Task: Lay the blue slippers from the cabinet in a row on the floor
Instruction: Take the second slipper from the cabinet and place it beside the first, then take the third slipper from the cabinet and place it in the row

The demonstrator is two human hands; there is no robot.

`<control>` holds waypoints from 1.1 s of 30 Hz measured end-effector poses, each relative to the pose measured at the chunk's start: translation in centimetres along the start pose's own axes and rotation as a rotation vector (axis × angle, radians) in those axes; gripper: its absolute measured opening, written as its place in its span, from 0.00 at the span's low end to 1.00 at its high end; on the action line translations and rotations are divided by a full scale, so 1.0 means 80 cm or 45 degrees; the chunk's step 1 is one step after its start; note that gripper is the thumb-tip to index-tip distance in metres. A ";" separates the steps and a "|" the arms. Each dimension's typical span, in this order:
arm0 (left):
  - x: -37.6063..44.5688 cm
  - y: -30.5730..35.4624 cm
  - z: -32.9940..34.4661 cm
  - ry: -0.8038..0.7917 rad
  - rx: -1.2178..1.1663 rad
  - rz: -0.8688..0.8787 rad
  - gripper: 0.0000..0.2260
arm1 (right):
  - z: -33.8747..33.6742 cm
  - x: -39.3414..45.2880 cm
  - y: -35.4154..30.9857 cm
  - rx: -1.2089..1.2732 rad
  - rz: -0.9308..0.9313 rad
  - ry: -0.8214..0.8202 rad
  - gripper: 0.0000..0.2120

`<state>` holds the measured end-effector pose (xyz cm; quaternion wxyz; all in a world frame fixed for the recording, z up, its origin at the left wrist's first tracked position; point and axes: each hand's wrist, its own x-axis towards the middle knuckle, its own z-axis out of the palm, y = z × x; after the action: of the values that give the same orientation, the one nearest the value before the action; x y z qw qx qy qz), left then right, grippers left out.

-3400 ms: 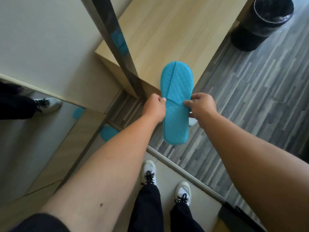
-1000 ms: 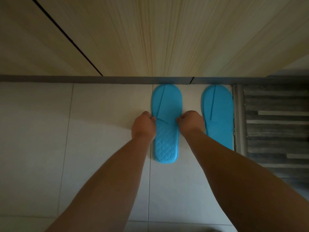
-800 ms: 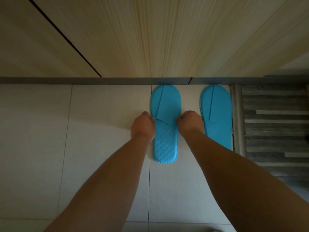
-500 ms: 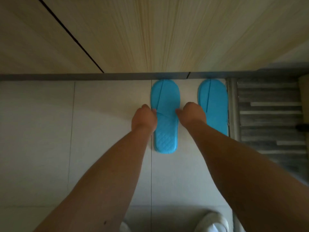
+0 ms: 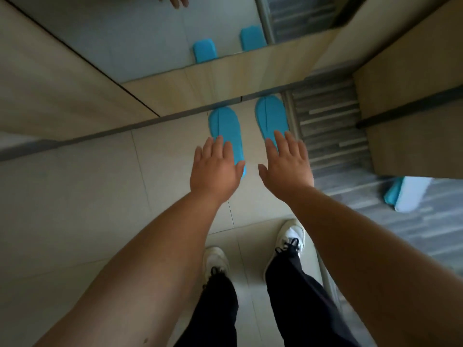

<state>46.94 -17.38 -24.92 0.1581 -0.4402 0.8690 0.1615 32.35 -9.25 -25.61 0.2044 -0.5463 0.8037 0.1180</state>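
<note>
Two blue slippers lie flat side by side on the pale tile floor, toes against the base of a wooden panel: the left slipper and the right slipper. My left hand hovers open above the heel of the left slipper, fingers spread, holding nothing. My right hand is open too, over the heel of the right slipper. Another blue slipper shows at the right beside something white, on the grey striped floor.
A mirror above the wooden panel reflects both slippers. A wooden cabinet stands at the right on grey plank flooring. My feet in white sneakers stand on the tile below my arms.
Both hands let go of the left slipper and rose with fingers spread. The view lifted and pulled back, bringing my legs, the mirror and the cabinet into sight.
</note>
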 end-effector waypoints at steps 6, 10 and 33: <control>-0.039 0.038 -0.092 -0.006 0.162 0.243 0.32 | -0.075 -0.072 0.023 0.049 0.174 0.086 0.33; -0.061 0.062 -0.115 0.001 0.263 0.337 0.33 | -0.095 -0.116 0.034 0.138 0.315 0.112 0.33; -0.118 0.407 -0.024 -0.168 0.471 0.779 0.32 | 0.014 -0.323 0.311 0.432 0.873 0.067 0.33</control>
<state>25.46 6.80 -14.61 0.2353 -0.1125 0.9629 0.0694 17.77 21.96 -15.60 0.2201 -0.2070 0.9528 0.0307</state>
